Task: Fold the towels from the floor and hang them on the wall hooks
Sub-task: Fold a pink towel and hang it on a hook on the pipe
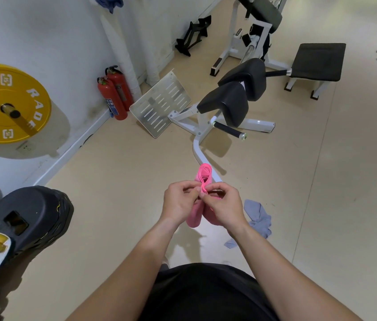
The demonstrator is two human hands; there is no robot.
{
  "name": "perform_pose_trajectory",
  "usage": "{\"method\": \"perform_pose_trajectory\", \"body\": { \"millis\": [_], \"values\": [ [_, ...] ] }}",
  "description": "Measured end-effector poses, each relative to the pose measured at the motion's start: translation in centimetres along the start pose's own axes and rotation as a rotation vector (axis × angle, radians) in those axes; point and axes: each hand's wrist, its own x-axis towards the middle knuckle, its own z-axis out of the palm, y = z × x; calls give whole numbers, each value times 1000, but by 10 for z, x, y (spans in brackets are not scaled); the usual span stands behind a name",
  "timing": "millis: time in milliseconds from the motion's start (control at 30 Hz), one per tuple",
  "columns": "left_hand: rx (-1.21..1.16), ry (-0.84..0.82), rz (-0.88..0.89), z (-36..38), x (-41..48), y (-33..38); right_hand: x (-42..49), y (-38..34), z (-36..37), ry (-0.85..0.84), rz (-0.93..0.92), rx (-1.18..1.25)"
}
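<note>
A beige floor [113, 205] fills most of the view, seen from above by a person standing in black clothing. Well beyond the hands stands a white-framed exercise machine [229, 105] with black pads, and past it a low black bench [318, 62]. Far to the left of the hands, a yellow weight plate [6, 103] hangs on the white wall [43, 42], with two red fire extinguishers [113, 96] standing against the wall further along. No containers are visible.

Just right of the right hand, a crumpled grey-blue towel [258, 217] lies on the floor. Another blue cloth [110, 2] hangs high on the wall, far off to the upper left.

Both hands meet in front of the body. The left hand [179, 202] and right hand [223, 205] each pinch the pink towel [196, 212] between thumb and fingertips, knuckles nearly touching. The towel is bunched into a narrow bundle, its long axis running away from the body: a looped end pokes out beyond the fingers, and the rest droops below the palms.
</note>
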Motion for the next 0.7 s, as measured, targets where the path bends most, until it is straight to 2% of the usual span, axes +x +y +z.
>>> {"method": "perform_pose_trajectory", "body": {
  "millis": [133, 333, 500, 700],
  "values": [
    [-56, -40, -58, 0, -3, 9, -2, -2, -1, -40, 8, -64],
    [-10, -74, -101, -10, -1, 14, 4, 0, -5, -29, -85, -212],
    [296, 119, -44, -33, 18, -4, 5, 0, -12, -80, -168, -266],
    [638, 118, -101, -44, 26, -11, 7, -2, -19, -150, -203, -265]
  ]
}}
